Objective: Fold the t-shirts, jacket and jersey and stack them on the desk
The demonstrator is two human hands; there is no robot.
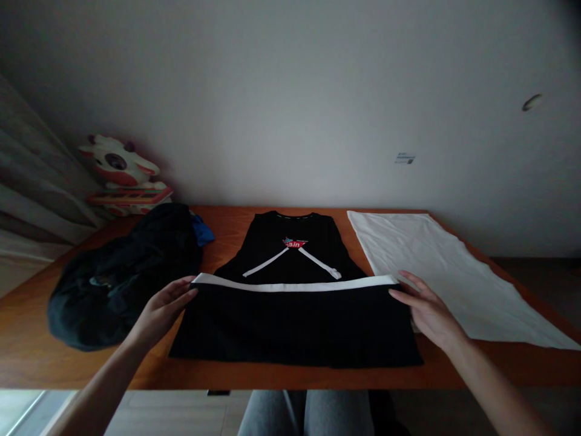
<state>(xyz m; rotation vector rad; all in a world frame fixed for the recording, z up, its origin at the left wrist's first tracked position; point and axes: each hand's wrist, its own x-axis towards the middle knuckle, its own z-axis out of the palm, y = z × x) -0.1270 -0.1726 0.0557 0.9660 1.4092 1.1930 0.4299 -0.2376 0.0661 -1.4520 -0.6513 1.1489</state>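
Observation:
A black sleeveless top (272,242) lies flat, neckline toward the wall, with a red printed patch (295,243) on its front. Two white strips run down from the patch in an upside-down V. Across the top's lower part is black cloth (295,327) edged by a straight white band (290,287); I cannot tell whether it is a separate garment. My left hand (170,298) pinches the band's left end between thumb and fingers. At its right end, my right hand (422,303) grips the other corner. The band sags slightly between them.
Dark bunched clothing (122,278) is heaped on the wooden table (227,227) at left, a bit of blue cloth (202,230) beside it. Behind stands a cow-shaped toy keyboard (124,169). White cloth (436,272) lies spread at right. A wall bounds the back.

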